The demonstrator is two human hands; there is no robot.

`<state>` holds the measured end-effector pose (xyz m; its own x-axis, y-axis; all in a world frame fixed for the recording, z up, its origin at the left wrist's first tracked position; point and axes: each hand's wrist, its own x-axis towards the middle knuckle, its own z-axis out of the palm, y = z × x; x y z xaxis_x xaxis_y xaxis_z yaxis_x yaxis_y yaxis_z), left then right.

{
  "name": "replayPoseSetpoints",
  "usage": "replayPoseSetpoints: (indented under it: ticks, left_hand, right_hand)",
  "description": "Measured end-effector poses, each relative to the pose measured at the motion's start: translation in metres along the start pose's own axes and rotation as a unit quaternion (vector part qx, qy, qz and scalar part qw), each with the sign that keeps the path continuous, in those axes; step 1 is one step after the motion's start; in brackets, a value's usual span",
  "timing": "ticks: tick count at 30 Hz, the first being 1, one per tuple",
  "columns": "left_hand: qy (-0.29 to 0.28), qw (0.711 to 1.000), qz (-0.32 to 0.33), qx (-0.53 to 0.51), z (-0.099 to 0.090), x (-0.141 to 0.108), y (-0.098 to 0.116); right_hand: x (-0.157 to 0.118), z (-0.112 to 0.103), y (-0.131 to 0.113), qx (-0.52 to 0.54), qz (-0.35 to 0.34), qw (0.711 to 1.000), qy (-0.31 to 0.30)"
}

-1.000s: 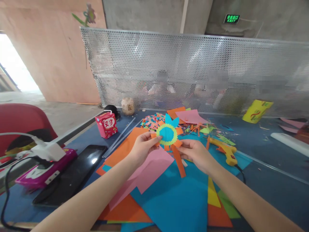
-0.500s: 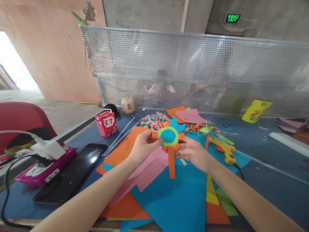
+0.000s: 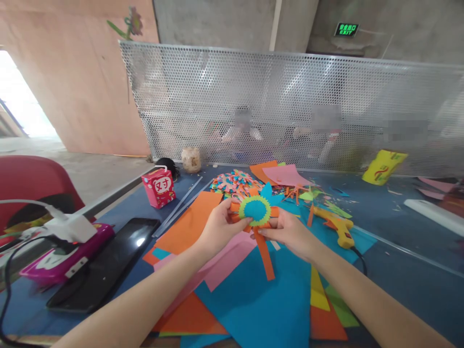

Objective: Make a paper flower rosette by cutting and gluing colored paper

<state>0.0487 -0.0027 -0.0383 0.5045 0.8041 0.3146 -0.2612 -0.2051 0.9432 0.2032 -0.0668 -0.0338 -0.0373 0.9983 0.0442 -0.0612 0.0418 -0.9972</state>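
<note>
A paper flower (image 3: 254,210) is held up between both hands over the paper sheets. Its centre is a blue disc inside a green, fringed ring, with orange strips around it, blue pointed pieces at the upper right and one long orange strip hanging down. My left hand (image 3: 224,223) pinches its left side, the thumb lying on the lower rim of the disc. On the right, my right hand (image 3: 286,231) grips the orange strips near the base of the hanging one. Under the hands lie a large blue sheet (image 3: 261,295) and a pink sheet (image 3: 228,261).
A yellow hot glue gun (image 3: 335,224) lies right of the hands. Behind are a pile of multicoloured paper flowers (image 3: 234,182) and paper scraps. At left are a red drink carton (image 3: 158,187), a black phone (image 3: 105,263) and a purple power strip (image 3: 68,258). A perforated metal screen (image 3: 224,96) stands behind.
The flower has dropped slightly and tilted, so its long orange strip now slants down to the right. My right thumb has come across toward the base of that strip.
</note>
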Motion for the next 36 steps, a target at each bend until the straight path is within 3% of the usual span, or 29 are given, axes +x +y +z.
replayPoseSetpoints:
  ticks: [7, 13, 17, 36]
  left_hand:
    - [0.071, 0.997, -0.017, 0.018, -0.001, 0.000, 0.008]
    - [0.085, 0.996, -0.032, 0.021, -0.001, 0.000, 0.006]
    - [0.072, 0.996, -0.007, 0.052, -0.001, 0.000, 0.006]
    - [0.134, 0.988, 0.036, 0.069, -0.011, 0.005, 0.003]
  right_hand:
    - [0.006, -0.006, 0.009, -0.057, -0.013, 0.997, 0.044]
    - [0.006, -0.005, 0.009, -0.092, -0.042, 0.992, 0.075]
    - [0.004, -0.002, 0.006, -0.103, -0.044, 0.990, 0.081]
    - [0.002, -0.005, 0.010, -0.116, 0.005, 0.993, 0.036]
